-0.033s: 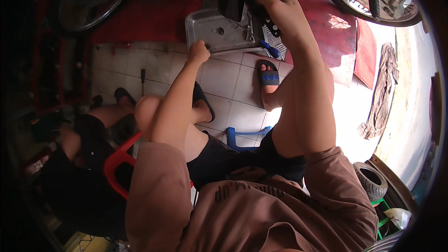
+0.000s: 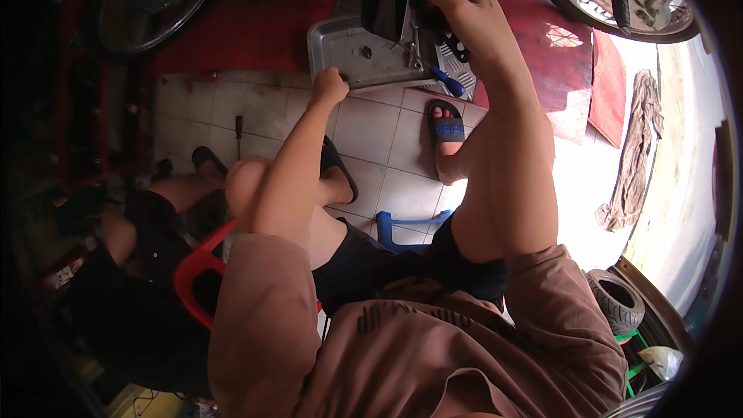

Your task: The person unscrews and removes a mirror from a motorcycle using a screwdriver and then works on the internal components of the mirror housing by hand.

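Note:
My left hand (image 2: 331, 87) is closed at the near left rim of a grey metal tray (image 2: 319, 45). Whatever its curled fingers hold, if anything, is hidden. My right hand (image 2: 463, 4) reaches up to the motorcycle parts behind the tray. Its thumb presses a black motorcycle part (image 2: 385, 1), and the other fingers curl over the far side, partly out of sight. A small dark piece (image 2: 365, 52) lies in the tray. A metal wrench (image 2: 416, 46) and a screwdriver with a blue handle (image 2: 449, 83) rest at the tray's right side.
Motorcycle wheels stand at far left (image 2: 155, 27) and far right (image 2: 588, 11), by a red platform (image 2: 255, 23). A screwdriver (image 2: 238, 127) lies on the tiles. Another person's leg (image 2: 182, 190) is at left, near a red chair (image 2: 197, 271). A tire (image 2: 617, 300) sits at right.

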The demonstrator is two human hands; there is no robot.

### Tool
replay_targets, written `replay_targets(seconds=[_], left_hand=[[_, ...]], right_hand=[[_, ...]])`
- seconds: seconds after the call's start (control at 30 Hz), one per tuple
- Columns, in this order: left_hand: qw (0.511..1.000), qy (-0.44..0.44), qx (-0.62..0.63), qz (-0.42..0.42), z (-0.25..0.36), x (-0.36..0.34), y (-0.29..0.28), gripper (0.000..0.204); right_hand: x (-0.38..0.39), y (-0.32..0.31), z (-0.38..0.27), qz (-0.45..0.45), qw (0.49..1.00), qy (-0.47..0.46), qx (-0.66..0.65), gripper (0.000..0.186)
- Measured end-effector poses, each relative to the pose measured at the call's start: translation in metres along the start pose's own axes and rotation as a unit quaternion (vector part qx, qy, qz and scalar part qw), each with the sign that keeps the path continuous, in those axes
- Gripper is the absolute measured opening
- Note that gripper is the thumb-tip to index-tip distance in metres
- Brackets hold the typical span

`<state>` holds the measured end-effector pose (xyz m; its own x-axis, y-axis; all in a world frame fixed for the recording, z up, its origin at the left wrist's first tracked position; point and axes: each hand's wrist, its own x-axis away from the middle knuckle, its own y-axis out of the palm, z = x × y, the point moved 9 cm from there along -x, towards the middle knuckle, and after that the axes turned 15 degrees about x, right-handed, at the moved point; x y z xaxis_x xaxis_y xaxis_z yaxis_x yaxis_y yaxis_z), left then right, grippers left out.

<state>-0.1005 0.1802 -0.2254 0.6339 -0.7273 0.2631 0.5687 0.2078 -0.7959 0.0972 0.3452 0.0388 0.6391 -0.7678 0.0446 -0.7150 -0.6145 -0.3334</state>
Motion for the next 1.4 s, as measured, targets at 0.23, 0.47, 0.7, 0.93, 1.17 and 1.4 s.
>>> replay_targets(seconds=[0.23,0.47,0.7,0.93,1.17,1.4], left_hand=[[0.992,-0.126,-0.005,0.001,0.006,-0.009,0.018,0.047],[0.988,-0.145,-0.038,-0.032,0.010,-0.017,0.021,0.037],[0.989,-0.148,0.005,0.012,0.013,-0.013,0.018,0.029],[0.998,-0.051,0.006,0.043,0.017,-0.041,-0.026,0.029],[0.998,-0.006,0.062,0.003,0.006,-0.055,-0.082,0.032],[0.999,-0.022,0.016,-0.024,-0.006,-0.023,0.000,0.038]], right_hand=[[-0.004,-0.018,0.017,0.009,1.000,0.027,-0.005,0.035],[-0.012,-0.013,0.019,-0.025,0.998,0.002,0.052,0.036],[-0.010,-0.018,0.010,0.019,0.996,-0.029,0.080,0.037],[0.002,0.019,0.003,-0.102,0.984,0.030,-0.145,0.045],[0.006,0.019,-0.014,-0.108,0.958,0.024,-0.264,0.034],[0.002,-0.004,-0.012,-0.037,0.934,0.022,-0.356,0.029]])
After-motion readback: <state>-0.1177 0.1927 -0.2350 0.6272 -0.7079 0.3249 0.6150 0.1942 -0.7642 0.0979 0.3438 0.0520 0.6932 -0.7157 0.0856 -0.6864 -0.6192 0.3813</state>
